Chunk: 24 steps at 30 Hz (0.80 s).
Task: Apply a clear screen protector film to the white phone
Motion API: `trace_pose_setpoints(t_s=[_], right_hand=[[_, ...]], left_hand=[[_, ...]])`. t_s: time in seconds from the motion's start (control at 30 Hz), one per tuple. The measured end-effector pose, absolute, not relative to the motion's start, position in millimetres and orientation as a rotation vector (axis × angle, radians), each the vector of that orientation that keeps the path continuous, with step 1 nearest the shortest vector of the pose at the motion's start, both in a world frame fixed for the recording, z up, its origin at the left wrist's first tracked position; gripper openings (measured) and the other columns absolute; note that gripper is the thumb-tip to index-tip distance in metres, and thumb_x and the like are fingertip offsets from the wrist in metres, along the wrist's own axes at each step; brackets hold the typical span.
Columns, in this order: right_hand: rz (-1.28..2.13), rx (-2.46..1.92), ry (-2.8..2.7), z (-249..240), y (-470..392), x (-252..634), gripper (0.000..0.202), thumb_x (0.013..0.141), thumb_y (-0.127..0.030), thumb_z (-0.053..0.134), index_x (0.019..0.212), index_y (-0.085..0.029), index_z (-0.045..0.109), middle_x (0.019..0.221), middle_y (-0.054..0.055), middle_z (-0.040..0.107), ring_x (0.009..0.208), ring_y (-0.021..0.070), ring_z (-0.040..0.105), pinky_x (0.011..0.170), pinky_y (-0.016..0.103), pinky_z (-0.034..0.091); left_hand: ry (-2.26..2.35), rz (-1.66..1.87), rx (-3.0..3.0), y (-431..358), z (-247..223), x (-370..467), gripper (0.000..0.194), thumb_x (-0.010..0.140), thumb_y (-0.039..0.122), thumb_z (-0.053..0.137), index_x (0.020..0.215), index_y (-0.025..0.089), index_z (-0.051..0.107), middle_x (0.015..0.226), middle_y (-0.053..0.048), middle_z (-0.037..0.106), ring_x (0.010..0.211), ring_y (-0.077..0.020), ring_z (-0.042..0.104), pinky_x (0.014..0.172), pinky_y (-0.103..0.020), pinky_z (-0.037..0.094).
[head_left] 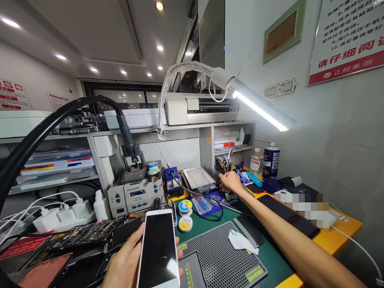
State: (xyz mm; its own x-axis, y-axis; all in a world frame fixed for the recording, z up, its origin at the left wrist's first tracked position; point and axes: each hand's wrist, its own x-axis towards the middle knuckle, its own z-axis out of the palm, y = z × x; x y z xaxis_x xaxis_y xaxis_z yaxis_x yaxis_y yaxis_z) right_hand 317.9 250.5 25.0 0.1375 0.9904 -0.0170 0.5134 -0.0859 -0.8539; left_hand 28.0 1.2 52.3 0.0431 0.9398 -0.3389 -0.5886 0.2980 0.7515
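My left hand (127, 256) is wrapped round a white-framed phone (159, 248) with a dark screen, held upright at the bottom centre, its screen facing me. My right hand (230, 182) reaches far forward to the back of the bench. Its fingers are closed on a thin, see-through sheet (212, 173) beside a flat tray-like box (198, 179). Below the phone's right side lies a grey perforated mat (225, 252) with a crumpled white wipe (243, 241) on it.
A soldering station (136, 198) and solder spools (185, 207) stand at the centre left. Phone boards (81, 236) lie at the left. A lit lamp (261, 106) hangs overhead. A spray can (271, 160), a bottle (256, 162) and a dark tablet (288, 216) are at the right.
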Motion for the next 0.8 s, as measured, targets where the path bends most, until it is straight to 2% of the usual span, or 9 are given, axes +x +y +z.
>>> trace_pose_setpoints(t_s=[0.13,0.23,0.33,0.4,0.47,0.53,0.67,0.73,0.8], right_hand=[[0.893,-1.54,-1.471,38.0,231.8,317.5,0.032,0.096,-0.035,0.06,0.121,-0.016,0.059,0.119,0.009,0.062,0.098,0.0217,0.065,0.083,0.041,0.056],[0.907,-1.391,-1.474,47.0,215.8,319.4,0.03,0.097,-0.037,0.058,0.117,-0.015,0.061,0.111,0.008,0.064,0.09,0.0193,0.065,0.078,0.037,0.057],[0.923,-1.267,-1.478,51.5,202.8,324.7,0.029,0.098,-0.04,0.055,0.108,-0.014,0.062,0.094,0.004,0.066,0.072,0.0137,0.063,0.063,0.029,0.055],[0.961,-1.174,-1.513,54.0,195.1,328.8,0.027,0.096,-0.039,0.058,0.103,-0.013,0.062,0.084,0.003,0.066,0.059,0.0113,0.06,0.05,0.023,0.049],[1.036,-1.053,-1.593,57.7,185.5,330.3,0.031,0.089,-0.036,0.063,0.109,-0.013,0.06,0.084,0.005,0.068,0.056,0.0124,0.061,0.044,0.022,0.044],[1.132,-0.926,-1.713,61.8,172.2,326.0,0.045,0.084,-0.038,0.066,0.121,-0.013,0.056,0.091,0.008,0.071,0.064,0.0166,0.067,0.047,0.025,0.049],[1.241,-0.773,-1.977,62.5,134.0,299.5,0.07,0.072,-0.047,0.078,0.131,-0.017,0.057,0.106,0.01,0.071,0.088,0.0238,0.069,0.07,0.033,0.055],[1.147,-0.77,-2.151,57.6,113.0,284.5,0.085,0.06,-0.046,0.087,0.134,-0.02,0.056,0.113,0.01,0.069,0.096,0.0267,0.066,0.079,0.036,0.052],[0.938,-0.788,-2.358,51.1,95.2,273.2,0.094,0.055,-0.046,0.088,0.138,-0.02,0.052,0.118,0.011,0.066,0.101,0.0297,0.063,0.084,0.039,0.05]], left_hand=[[0.833,1.247,0.557,7.1,28.6,13.8,0.066,0.09,0.04,0.06,0.146,0.007,0.044,0.124,-0.024,0.067,0.113,-0.0431,0.064,0.102,-0.063,0.044],[0.73,1.229,0.613,9.9,22.1,8.7,0.063,0.094,0.046,0.052,0.141,0.004,0.049,0.129,-0.025,0.063,0.122,-0.042,0.058,0.107,-0.062,0.039],[0.609,1.238,0.626,12.6,23.2,8.2,0.062,0.095,0.048,0.047,0.14,0.005,0.051,0.132,-0.025,0.061,0.126,-0.0416,0.054,0.109,-0.066,0.034],[0.552,1.253,0.623,13.0,26.4,11.9,0.062,0.095,0.049,0.046,0.14,0.006,0.051,0.134,-0.025,0.06,0.127,-0.0425,0.053,0.109,-0.069,0.031],[0.512,1.296,0.607,10.7,31.5,21.6,0.061,0.095,0.049,0.046,0.14,0.007,0.051,0.135,-0.025,0.059,0.129,-0.0424,0.052,0.11,-0.069,0.03],[0.488,1.359,0.591,5.9,38.0,38.2,0.06,0.095,0.047,0.047,0.14,0.008,0.051,0.135,-0.024,0.06,0.13,-0.04,0.052,0.111,-0.066,0.031],[0.478,1.451,0.564,-1.7,48.2,82.8,0.053,0.096,0.038,0.048,0.143,0.014,0.047,0.134,-0.018,0.062,0.127,-0.0336,0.056,0.11,-0.059,0.037],[0.474,1.458,0.527,-0.8,48.6,101.9,0.056,0.094,0.041,0.049,0.143,0.014,0.047,0.132,-0.017,0.064,0.125,-0.0342,0.058,0.107,-0.058,0.041],[0.49,1.47,0.512,1.7,46.4,115.0,0.057,0.093,0.044,0.049,0.141,0.012,0.049,0.129,-0.017,0.065,0.124,-0.0346,0.058,0.105,-0.056,0.044]])
